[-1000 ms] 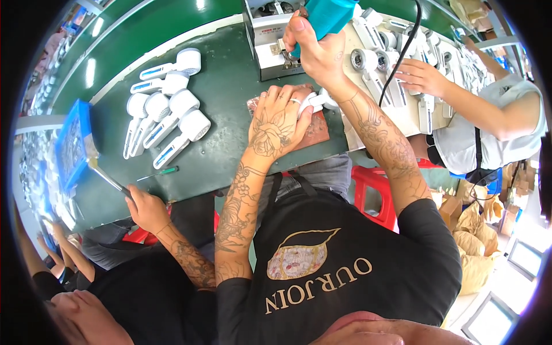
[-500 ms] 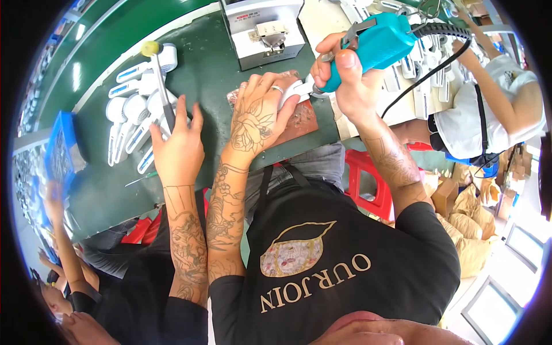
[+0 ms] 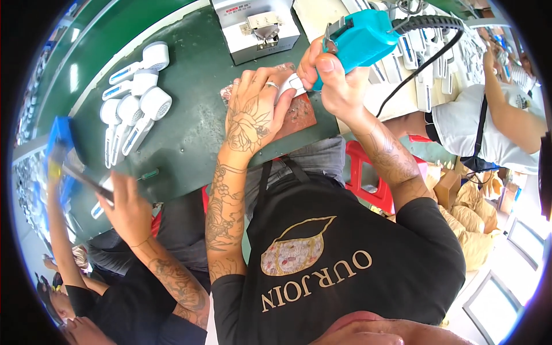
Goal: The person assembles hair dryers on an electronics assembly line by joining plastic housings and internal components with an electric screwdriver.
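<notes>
My left hand [image 3: 252, 112] is closed over a white handheld shower head [image 3: 294, 84], pressing it down on a worn reddish-brown board [image 3: 299, 115]. Only part of the shower head shows between thumb and fingers. My right hand [image 3: 339, 86] is wrapped around a teal power tool [image 3: 363, 41], which looks like an electric screwdriver. Its black cable [image 3: 428, 23] leads off at the upper right. The tool's front end meets the shower head's right end; my fingers hide its tip.
Several white shower heads [image 3: 154, 103] lie on the green table [image 3: 190, 86] at left. A grey metal box device [image 3: 261, 34] stands beyond the board. A co-worker's hand [image 3: 127, 210] grips a mallet [image 3: 86, 181] at lower left. A red stool [image 3: 368, 184] stands at right.
The co-worker's hand with the mallet has moved from the shower heads toward the lower left. My right hand and the power tool have shifted slightly left; my left hand stays on the shower head.
</notes>
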The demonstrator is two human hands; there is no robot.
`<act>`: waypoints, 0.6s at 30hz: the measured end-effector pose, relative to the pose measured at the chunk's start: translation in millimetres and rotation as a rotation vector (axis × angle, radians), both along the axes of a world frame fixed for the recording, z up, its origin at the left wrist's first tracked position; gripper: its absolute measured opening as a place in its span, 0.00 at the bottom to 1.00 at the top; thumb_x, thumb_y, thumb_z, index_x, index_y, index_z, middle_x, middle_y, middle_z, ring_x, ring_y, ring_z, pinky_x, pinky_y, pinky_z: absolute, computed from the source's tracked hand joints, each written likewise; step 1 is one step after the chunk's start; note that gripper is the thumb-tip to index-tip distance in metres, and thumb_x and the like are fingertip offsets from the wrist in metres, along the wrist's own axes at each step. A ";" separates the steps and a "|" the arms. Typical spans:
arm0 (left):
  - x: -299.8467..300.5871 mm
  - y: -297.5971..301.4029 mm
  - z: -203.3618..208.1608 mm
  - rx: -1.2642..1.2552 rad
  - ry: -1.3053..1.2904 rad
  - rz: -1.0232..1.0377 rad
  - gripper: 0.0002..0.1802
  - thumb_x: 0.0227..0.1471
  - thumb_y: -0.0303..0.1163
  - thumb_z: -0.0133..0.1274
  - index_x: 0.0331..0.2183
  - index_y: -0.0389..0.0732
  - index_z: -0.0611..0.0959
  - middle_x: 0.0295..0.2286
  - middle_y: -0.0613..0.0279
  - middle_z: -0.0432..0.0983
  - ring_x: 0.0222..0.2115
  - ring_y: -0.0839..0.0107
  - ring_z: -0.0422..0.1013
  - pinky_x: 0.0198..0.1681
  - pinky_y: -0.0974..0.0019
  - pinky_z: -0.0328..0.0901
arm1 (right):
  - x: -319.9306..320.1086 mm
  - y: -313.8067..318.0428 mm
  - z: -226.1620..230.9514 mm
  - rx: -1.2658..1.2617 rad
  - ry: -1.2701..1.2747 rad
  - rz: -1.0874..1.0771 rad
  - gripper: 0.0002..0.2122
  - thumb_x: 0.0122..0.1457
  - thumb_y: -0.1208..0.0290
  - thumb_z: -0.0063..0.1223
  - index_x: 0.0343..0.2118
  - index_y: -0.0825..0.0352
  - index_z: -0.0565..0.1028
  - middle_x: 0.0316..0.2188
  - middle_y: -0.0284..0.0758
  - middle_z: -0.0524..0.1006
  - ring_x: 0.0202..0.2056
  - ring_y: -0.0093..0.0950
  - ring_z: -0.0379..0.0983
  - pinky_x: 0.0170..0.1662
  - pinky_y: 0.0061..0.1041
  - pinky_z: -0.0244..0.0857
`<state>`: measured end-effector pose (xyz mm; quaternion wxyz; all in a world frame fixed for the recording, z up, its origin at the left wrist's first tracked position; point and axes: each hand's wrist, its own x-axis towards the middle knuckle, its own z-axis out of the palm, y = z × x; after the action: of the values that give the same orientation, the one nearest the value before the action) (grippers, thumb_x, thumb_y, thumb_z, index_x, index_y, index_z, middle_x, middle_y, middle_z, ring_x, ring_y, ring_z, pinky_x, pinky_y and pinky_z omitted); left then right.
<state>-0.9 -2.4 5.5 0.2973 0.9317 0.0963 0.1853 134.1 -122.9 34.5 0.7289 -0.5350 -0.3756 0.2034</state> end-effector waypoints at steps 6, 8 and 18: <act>4.0 -0.5 -1.3 0.019 -0.022 -0.009 0.20 0.57 0.39 0.56 0.50 0.43 0.82 0.48 0.63 0.74 0.46 0.57 0.69 0.53 0.52 0.63 | 2.9 -2.3 -2.2 0.019 -0.006 0.007 0.19 0.65 0.55 0.58 0.35 0.70 0.71 0.21 0.34 0.71 0.23 0.26 0.68 0.25 0.25 0.62; -4.6 3.7 -1.1 0.060 -0.049 -0.016 0.21 0.56 0.39 0.57 0.50 0.43 0.82 0.48 0.63 0.75 0.47 0.57 0.69 0.53 0.53 0.64 | -5.7 5.9 1.3 -0.053 0.008 -0.094 0.18 0.68 0.56 0.54 0.37 0.71 0.72 0.21 0.33 0.70 0.23 0.26 0.68 0.27 0.26 0.63; -119.5 50.1 28.0 0.098 -0.131 0.273 0.14 0.53 0.26 0.60 0.43 0.41 0.83 0.41 0.56 0.78 0.43 0.53 0.73 0.49 0.54 0.64 | -43.3 -78.8 37.1 0.204 0.142 -0.110 0.33 0.60 0.30 0.49 0.38 0.64 0.66 0.18 0.26 0.62 0.17 0.21 0.57 0.21 0.23 0.53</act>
<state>-120.3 47.8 33.5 0.2292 0.9092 0.1936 0.2887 90.9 -201.7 71.6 0.8143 -0.4622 -0.3118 0.1612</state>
